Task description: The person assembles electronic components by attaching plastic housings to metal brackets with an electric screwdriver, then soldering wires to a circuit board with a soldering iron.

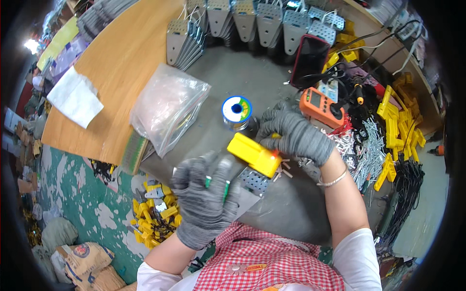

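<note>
A yellow plastic housing (255,154) lies over the perforated end of a grey metal plate (254,182) in front of me, with a red glow at its right end. My right hand (293,133), in a grey knitted glove, has its fingers bent and closed at the housing's far side; its fingertips are partly hidden. My left hand (206,199), gloved alike, closes over the plate's left side and covers part of it. Green bits (226,190) show among the left fingers; I cannot tell what they are. A solder spool (237,112) stands just beyond the housing.
Metal brackets (269,24) line the back. An orange multimeter (321,107), a dark phone (309,60), loose screws (368,153) and yellow housings (400,121) crowd the right. A clear plastic bag (167,104) and a white cloth (76,97) lie left. More yellow parts (154,211) are piled lower left.
</note>
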`<state>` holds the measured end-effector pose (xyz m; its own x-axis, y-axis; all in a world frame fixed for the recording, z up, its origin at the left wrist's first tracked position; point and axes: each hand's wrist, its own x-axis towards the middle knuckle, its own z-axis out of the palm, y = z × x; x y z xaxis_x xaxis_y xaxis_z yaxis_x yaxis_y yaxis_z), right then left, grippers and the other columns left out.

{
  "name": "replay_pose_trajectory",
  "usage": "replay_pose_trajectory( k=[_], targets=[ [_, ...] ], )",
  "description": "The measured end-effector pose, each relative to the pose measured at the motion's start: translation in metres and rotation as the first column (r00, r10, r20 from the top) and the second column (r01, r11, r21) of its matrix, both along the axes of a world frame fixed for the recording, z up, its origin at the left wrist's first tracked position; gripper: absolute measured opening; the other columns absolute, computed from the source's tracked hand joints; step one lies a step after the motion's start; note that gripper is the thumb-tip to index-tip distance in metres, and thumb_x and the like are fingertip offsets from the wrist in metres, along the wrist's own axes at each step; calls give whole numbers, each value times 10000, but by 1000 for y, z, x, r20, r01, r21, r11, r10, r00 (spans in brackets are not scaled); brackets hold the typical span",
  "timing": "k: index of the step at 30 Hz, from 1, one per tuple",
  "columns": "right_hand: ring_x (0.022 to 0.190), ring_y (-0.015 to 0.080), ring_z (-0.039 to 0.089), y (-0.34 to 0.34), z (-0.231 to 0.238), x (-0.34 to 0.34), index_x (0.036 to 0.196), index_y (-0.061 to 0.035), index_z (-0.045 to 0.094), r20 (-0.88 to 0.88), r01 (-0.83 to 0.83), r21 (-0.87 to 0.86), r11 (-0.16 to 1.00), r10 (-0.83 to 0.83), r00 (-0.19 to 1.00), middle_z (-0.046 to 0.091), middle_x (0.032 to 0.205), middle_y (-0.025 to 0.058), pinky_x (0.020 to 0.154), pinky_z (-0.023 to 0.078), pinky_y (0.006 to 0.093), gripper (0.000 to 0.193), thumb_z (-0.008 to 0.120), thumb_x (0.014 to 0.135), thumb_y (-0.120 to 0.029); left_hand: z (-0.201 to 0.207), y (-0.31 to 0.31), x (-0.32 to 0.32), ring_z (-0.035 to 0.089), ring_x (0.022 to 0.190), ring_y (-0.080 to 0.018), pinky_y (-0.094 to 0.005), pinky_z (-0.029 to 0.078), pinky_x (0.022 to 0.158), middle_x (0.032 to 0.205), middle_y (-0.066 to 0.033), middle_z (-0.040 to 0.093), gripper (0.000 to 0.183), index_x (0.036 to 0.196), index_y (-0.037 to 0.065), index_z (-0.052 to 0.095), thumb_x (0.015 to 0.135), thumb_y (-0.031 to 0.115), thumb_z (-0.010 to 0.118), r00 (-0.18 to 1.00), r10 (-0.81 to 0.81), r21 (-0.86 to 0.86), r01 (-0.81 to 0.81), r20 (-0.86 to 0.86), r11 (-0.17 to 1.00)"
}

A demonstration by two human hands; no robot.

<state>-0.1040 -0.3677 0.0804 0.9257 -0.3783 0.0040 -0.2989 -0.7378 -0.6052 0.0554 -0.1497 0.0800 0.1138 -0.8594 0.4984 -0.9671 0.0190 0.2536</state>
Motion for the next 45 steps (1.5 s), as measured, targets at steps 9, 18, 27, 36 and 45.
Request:
replay_pose_trajectory(
  k=[9,18,27,36,45],
  targets=[
    [872,327,648,-39,-17,-73,970,-9,654,880,963,-187,192,-403,251,670,965,152,771,518,413,125,650,891,-105,-18,-77,-66,555,1059,-361,-522,398,904,1221,-197,563,622,1308,38,534,775,302,718,976,-215,77,212,32,974],
    [995,205,662,26,3,-136,1248,-28,626,253,492,635,595,-763,595,702,1046,102,888,519,326,354,634,928,-178,38,-27,-46,629,1034,-351,-468,502,875,1195,-201,603,759,1385,2,438,689,82,731,895,-271,56,310,-354,949],
    [896,267,639,44,-28,-230,937,-26,683,213,733,-33,679,-712,669,663,928,117,830,515,359,131,698,851,-124,17,135,58,600,1112,-329,-481,488,943,1215,-120,634,479,1196,131,619,775,319,749,521,313,527,334,-794,781],
    [911,328,608,53,-45,-254,915,-24,704,-12,598,-400,694,-657,754,627,954,146,827,515,413,209,751,750,-143,-79,207,91,599,1115,-333,-473,490,944,1242,-158,616,576,1238,104,590,760,370,773,587,546,786,297,-598,542],
    [1158,416,503,41,-62,-281,1139,20,614,362,901,-216,376,-826,432,548,1234,271,1025,415,457,377,681,865,-230,23,81,77,640,1063,-182,-344,509,932,1095,-97,705,494,1228,9,656,845,297,778,458,185,439,544,-869,715]
  ],
)
